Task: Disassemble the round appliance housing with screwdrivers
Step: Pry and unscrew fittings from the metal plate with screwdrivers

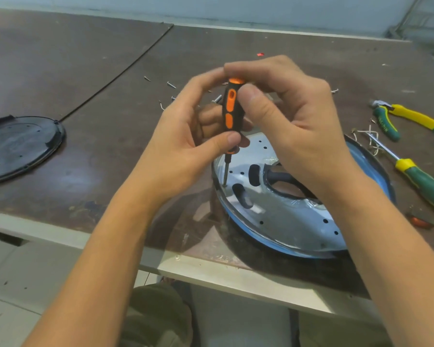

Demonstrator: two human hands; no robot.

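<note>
The round appliance housing (281,214), shiny metal with a blue rim and several holes and slots, lies near the table's front edge. An orange-and-black screwdriver (232,113) stands upright, its tip down at the housing's left edge. My left hand (183,144) grips the lower handle between thumb and fingers. My right hand (291,116) curls over the top of the handle, thumb pressed against its side. The screw under the tip is too small to make out.
A black round cover (18,146) lies at the table's left. Several loose screws (171,84) are scattered behind my hands. Yellow-green pliers (401,118) and a green-yellow screwdriver (421,179) lie at right, with bits of wire. The table edge (211,271) runs just below the housing.
</note>
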